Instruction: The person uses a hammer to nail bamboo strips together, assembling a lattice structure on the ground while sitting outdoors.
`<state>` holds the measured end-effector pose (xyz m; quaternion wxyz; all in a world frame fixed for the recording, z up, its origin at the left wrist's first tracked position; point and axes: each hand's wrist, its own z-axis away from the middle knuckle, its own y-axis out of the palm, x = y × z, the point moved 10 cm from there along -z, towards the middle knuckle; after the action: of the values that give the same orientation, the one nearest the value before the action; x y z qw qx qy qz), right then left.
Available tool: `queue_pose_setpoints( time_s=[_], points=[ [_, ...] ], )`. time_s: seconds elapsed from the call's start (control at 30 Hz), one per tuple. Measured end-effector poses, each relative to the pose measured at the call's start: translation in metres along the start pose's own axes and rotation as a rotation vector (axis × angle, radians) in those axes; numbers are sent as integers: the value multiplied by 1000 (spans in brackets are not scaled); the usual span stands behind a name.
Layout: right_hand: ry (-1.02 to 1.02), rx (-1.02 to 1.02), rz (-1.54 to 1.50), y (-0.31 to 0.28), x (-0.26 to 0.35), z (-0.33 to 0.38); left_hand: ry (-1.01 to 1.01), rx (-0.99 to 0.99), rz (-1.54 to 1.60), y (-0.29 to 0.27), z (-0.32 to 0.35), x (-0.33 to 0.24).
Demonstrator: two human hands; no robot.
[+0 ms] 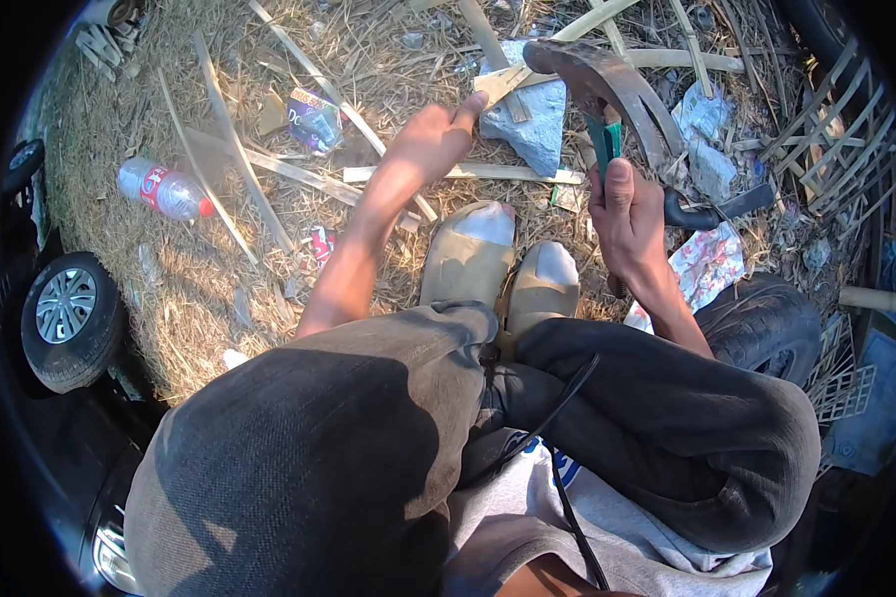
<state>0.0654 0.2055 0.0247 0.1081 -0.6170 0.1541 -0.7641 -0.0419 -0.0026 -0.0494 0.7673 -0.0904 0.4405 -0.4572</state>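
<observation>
My left hand (430, 139) pinned 1 bamboo strip (508, 80) against the grey stone (538, 119), fingers closed on its end so it stayed put under the blade. My right hand (627, 214) was clamped around the handle of a curved chopping knife (607, 85), raised just above the strip. The strip looked pale, flat, split, resting on the stone ahead of my 2 feet (503, 264).

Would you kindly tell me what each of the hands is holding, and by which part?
The right hand grips a curved blade by its green handle. The left hand holds a bamboo strip at its near end.
</observation>
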Motion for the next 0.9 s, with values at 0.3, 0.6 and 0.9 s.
queue_pose_setpoints(
  time_s=[0.3, 0.6, 0.9],
  points=[
    [108, -89, -113, -24, -3, -3, -80, 19, -80, 4, 0, -7],
    [10, -140, 104, -7, -32, -8, -44, 11, -66, 17, -12, 2],
    [85, -254, -241, -49, 15, 0, 32, -121, -104, -6, -5, 8]
  ],
)
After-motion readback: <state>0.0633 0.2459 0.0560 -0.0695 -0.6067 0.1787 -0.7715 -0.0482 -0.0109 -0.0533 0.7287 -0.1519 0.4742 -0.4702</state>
